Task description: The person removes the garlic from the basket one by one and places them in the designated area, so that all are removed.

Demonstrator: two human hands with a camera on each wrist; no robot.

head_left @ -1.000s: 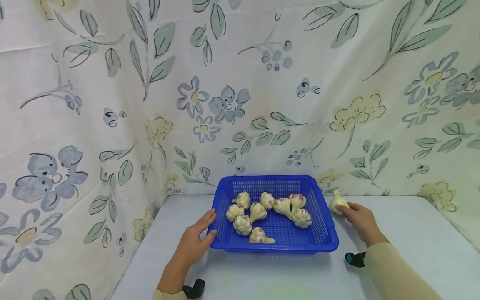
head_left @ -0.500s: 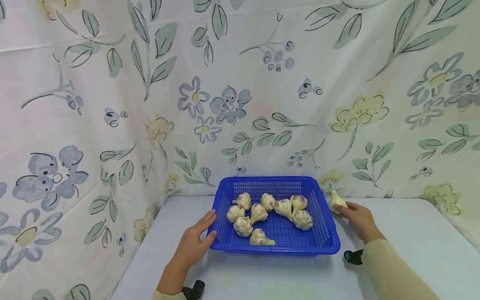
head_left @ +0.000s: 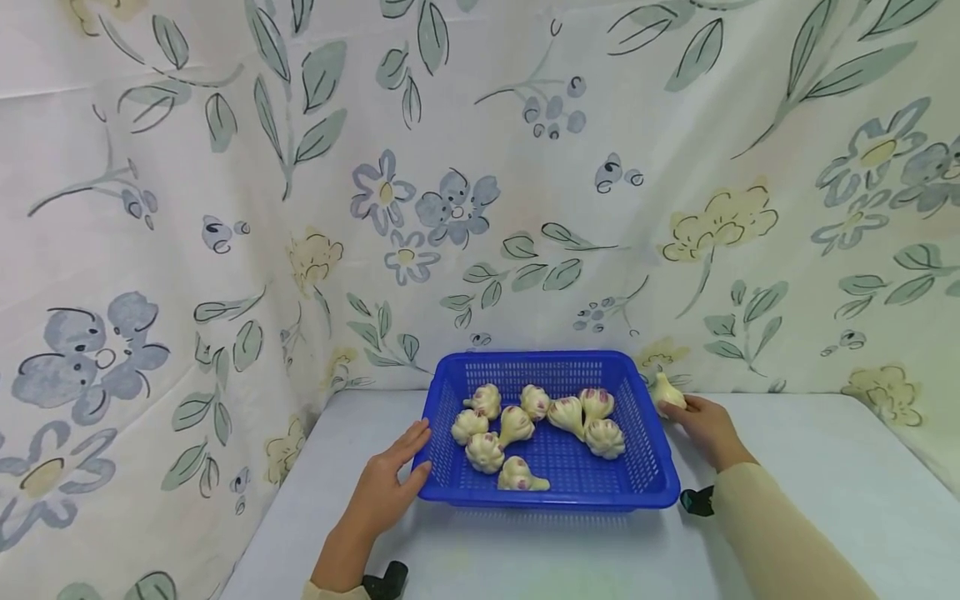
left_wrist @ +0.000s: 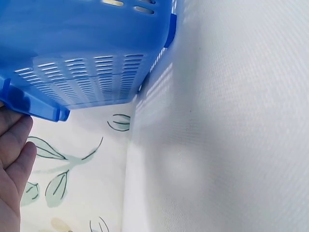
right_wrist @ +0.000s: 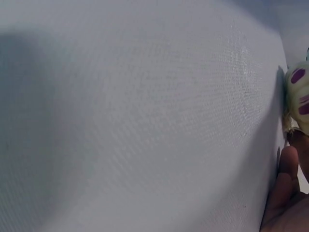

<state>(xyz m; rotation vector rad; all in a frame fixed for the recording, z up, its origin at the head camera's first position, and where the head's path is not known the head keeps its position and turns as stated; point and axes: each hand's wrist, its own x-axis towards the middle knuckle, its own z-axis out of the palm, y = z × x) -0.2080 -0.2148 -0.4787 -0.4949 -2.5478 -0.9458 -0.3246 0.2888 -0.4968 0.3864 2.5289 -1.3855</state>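
Note:
A blue plastic basket [head_left: 547,500] stands on the white table, with several garlic bulbs [head_left: 516,425] lying apart and in small clusters on its floor. Along its left side, my left hand [head_left: 381,492] rests with fingers extended against the rim; the left wrist view shows these fingertips [left_wrist: 21,128] at the blue rim [left_wrist: 36,104]. Just outside the basket's right wall, my right hand [head_left: 711,429] holds one garlic bulb [head_left: 664,392] between thumb and fingers, its stem pointing up. Only part of that garlic bulb [right_wrist: 300,92] shows at the right wrist view's edge, its base close to the table.
The white table [head_left: 810,483] extends in front of the basket and to both sides. A floral cloth [head_left: 525,200] hangs behind the table and along the left. A black wrist device [head_left: 387,581] sits at my left wrist, another black device [head_left: 697,502] at my right.
My right hand has shifted slightly left with the garlic bulb, which is now closer to the basket's right wall and tilts a little more. The left hand keeps its place at the rim.

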